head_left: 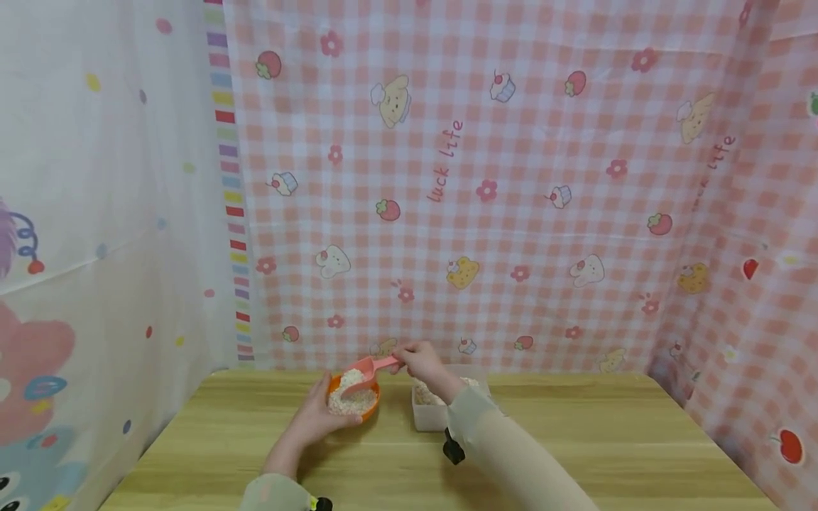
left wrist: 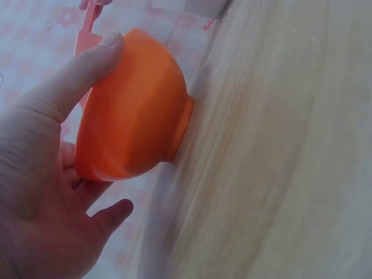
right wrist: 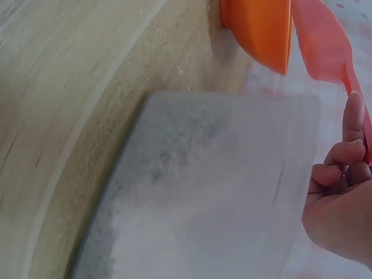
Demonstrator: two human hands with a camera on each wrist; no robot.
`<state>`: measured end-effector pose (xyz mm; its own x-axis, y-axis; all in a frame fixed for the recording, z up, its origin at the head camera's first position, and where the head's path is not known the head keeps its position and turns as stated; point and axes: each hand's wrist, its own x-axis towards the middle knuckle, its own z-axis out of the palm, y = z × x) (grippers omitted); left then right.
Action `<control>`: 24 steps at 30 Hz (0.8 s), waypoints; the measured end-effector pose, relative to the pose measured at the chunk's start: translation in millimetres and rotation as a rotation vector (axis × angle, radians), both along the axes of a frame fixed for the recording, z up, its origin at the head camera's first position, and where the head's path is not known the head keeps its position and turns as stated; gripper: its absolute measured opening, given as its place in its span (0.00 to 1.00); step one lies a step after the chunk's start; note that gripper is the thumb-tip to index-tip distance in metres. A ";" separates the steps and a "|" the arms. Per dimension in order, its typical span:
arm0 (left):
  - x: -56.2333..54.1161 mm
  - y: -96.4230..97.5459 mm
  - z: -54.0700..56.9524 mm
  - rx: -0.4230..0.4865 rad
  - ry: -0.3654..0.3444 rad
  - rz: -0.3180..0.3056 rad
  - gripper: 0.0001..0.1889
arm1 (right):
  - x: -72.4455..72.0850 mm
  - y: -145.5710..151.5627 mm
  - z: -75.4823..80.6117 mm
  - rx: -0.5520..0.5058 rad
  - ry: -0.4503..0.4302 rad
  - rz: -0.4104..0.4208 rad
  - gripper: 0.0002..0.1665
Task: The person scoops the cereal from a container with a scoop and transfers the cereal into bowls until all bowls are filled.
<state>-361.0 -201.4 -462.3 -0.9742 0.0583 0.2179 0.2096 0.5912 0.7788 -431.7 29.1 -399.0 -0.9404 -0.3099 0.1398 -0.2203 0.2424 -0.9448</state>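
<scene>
My left hand point(head_left: 314, 415) holds an orange bowl point(left wrist: 136, 110) by its side, thumb near the rim and fingers round the far side. The bowl's foot is at the wooden tabletop, and pale, grainy flakes point(head_left: 348, 404) lie inside it. With its fingers curled round the handle, my right hand point(head_left: 423, 362) holds a pink scoop point(right wrist: 325, 49). The scoop's head is tilted down over the bowl, with some of the pale grains in it. Beneath my right forearm stands a whitish translucent box point(head_left: 431, 419) containing more of the grains, partly hidden by the arm.
The wooden table point(head_left: 575, 440) reaches back to a pink checked curtain point(head_left: 434, 234). Another printed cloth point(head_left: 128, 213) hangs along the left side. A few loose specks lie on the wood between bowl and box.
</scene>
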 end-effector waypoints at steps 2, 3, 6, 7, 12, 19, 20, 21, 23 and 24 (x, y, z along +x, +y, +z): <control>0.4 0.8 0.4 0.000 -0.006 0.005 0.64 | 1.2 -3.1 1.5 0.026 0.035 0.007 0.15; 0.6 1.2 0.8 0.003 -0.014 0.008 0.64 | 1.7 -4.8 2.4 0.035 0.047 0.011 0.15; 1.3 1.8 3.1 0.001 -0.022 0.016 0.64 | 3.4 -10.2 5.5 0.068 0.085 0.015 0.15; 1.3 1.7 3.7 0.000 -0.021 0.017 0.64 | 3.3 -12.3 5.7 0.074 0.096 0.013 0.14; 3.5 2.2 6.5 0.002 -0.011 0.010 0.63 | 6.5 -23.0 11.1 0.125 0.156 0.010 0.15; 5.1 2.6 4.7 0.013 -0.019 0.011 0.62 | 10.7 -32.3 16.6 0.254 0.231 -0.011 0.20; 5.0 2.5 4.1 0.013 -0.019 0.012 0.62 | 11.4 -33.0 17.8 0.263 0.237 -0.013 0.19; 5.1 2.3 3.6 0.012 -0.020 0.014 0.63 | 11.9 -33.4 19.0 0.271 0.245 -0.014 0.19; 5.1 1.6 2.4 0.007 -0.022 0.017 0.63 | 13.5 -33.6 22.4 0.272 0.262 -0.012 0.17; 5.2 1.1 2.0 0.005 -0.024 0.018 0.63 | 14.1 -33.3 24.0 0.273 0.269 -0.012 0.16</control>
<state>-355.8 -200.3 -460.2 -0.9800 0.0400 0.1949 0.1805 0.5911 0.7861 -417.7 -4.2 -375.0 -0.8852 -0.3591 0.2959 -0.4473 0.4815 -0.7537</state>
